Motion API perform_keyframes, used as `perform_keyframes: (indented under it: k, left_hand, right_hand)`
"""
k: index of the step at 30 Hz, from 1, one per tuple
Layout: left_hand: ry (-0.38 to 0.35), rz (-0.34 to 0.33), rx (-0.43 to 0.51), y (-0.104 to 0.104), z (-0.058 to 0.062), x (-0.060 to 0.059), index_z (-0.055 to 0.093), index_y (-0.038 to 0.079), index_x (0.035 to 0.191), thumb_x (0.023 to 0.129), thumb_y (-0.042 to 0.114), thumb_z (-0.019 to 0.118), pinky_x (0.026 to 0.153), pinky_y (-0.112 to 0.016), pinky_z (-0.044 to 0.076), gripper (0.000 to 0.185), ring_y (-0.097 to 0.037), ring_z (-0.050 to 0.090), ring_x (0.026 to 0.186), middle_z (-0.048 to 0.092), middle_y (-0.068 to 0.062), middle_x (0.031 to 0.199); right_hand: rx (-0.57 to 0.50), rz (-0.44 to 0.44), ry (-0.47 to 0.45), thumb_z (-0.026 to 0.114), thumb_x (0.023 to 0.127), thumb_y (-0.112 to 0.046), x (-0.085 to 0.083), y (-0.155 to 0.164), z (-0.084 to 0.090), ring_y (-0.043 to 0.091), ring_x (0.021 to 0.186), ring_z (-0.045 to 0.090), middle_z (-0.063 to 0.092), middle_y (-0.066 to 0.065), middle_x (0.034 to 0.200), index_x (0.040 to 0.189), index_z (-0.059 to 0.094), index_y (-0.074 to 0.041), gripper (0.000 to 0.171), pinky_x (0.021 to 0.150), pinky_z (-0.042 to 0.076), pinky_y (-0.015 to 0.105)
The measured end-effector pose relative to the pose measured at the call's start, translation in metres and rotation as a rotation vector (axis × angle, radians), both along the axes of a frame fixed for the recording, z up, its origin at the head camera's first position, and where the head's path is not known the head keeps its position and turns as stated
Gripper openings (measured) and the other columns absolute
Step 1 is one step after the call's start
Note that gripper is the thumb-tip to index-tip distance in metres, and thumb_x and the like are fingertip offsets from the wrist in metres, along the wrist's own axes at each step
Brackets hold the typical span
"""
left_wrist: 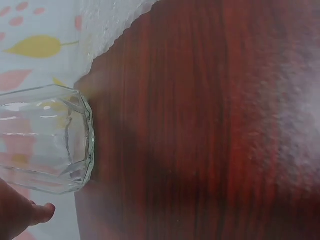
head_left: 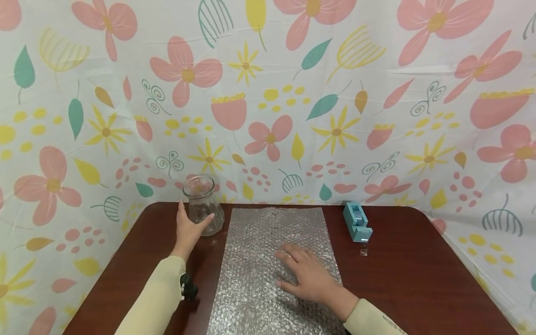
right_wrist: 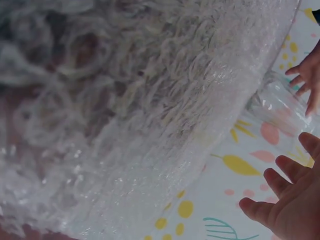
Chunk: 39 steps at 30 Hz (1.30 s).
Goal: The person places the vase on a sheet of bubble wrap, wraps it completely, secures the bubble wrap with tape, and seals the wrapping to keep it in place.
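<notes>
Glass vase [head_left: 202, 204] stands upright at the table's [head_left: 418, 279] far left, left hand [head_left: 188, 229] cupping it, while only the head view shows the right hand [head_left: 307, 274] spread flat on bubble wrap [head_left: 259, 279].

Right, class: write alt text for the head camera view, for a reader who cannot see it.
A person's left hand holds a clear glass vase on a dark wooden table, while the right hand lies flat on a sheet of bubble wrap. A blue tape dispenser stands to the right, before a floral cloth backdrop.
</notes>
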<state>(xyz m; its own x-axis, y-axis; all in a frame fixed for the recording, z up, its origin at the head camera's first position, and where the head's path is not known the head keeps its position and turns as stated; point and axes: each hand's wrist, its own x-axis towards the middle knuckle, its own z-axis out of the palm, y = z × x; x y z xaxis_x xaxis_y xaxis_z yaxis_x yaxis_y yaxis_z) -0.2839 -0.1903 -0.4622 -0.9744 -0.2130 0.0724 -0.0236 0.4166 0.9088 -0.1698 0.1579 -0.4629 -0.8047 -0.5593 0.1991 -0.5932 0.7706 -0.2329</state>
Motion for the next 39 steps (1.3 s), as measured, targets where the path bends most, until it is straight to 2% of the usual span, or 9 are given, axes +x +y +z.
perform_keyframes:
  k: [7, 14, 18, 24, 33, 39]
  left_hand:
    - [-0.002, 0.017, 0.027, 0.000, -0.005, -0.007, -0.014, 0.020, 0.165, 0.089, 0.039, 0.078, 0.126, -0.065, 0.019, 0.120, -0.041, 0.002, 0.162, -0.006, -0.017, 0.174]
    - [-0.006, 0.012, 0.038, -0.004, -0.011, -0.011, -0.014, 0.019, 0.164, 0.089, 0.039, 0.079, 0.126, -0.065, 0.018, 0.121, -0.040, 0.001, 0.162, -0.008, -0.015, 0.174]
    - [-0.005, 0.009, 0.032, -0.005, -0.015, -0.015, -0.012, 0.015, 0.165, 0.089, 0.038, 0.079, 0.127, -0.065, 0.017, 0.120, -0.040, 0.002, 0.162, -0.005, -0.017, 0.174]
    - [-0.016, -0.003, 0.026, -0.005, -0.018, -0.019, -0.007, 0.015, 0.166, 0.087, 0.037, 0.080, 0.127, -0.064, 0.017, 0.119, -0.040, 0.004, 0.162, -0.001, -0.017, 0.174]
    - [0.043, -0.012, 0.039, -0.002, -0.019, -0.022, 0.009, 0.016, 0.166, 0.088, 0.030, 0.081, 0.127, -0.060, 0.023, 0.107, -0.036, 0.017, 0.161, 0.017, -0.013, 0.173]
    - [0.066, 0.015, 0.014, -0.001, -0.023, -0.021, 0.010, 0.011, 0.166, 0.089, 0.031, 0.080, 0.126, -0.059, 0.027, 0.105, -0.038, 0.020, 0.160, 0.020, -0.017, 0.172]
  right_hand:
    - [0.029, 0.026, -0.037, 0.065, 0.096, -0.051, 0.002, -0.004, -0.002, 0.042, 0.145, 0.046, 0.047, 0.015, 0.158, 0.153, 0.047, -0.021, 0.067, 0.109, 0.041, 0.071]
    - [0.038, 0.049, -0.134, 0.060, 0.099, -0.055, 0.001, -0.009, 0.002, 0.037, 0.147, 0.044, 0.041, 0.013, 0.163, 0.156, 0.044, -0.022, 0.068, 0.115, 0.037, 0.068]
    - [0.057, 0.058, -0.106, 0.059, 0.099, -0.056, 0.000, -0.011, 0.002, 0.035, 0.147, 0.046, 0.043, 0.012, 0.162, 0.156, 0.044, -0.023, 0.067, 0.114, 0.039, 0.066]
    - [0.072, 0.050, -0.036, 0.063, 0.097, -0.053, 0.001, -0.013, -0.001, 0.034, 0.145, 0.048, 0.047, 0.011, 0.158, 0.154, 0.046, -0.024, 0.067, 0.112, 0.043, 0.065]
    - [0.058, 0.041, -0.077, 0.063, 0.097, -0.052, 0.002, -0.012, 0.000, 0.036, 0.146, 0.047, 0.046, 0.010, 0.160, 0.155, 0.045, -0.025, 0.066, 0.113, 0.040, 0.066]
    - [0.042, 0.036, -0.116, 0.062, 0.098, -0.051, 0.001, -0.011, 0.001, 0.035, 0.146, 0.046, 0.044, 0.011, 0.161, 0.155, 0.045, -0.023, 0.066, 0.115, 0.038, 0.066]
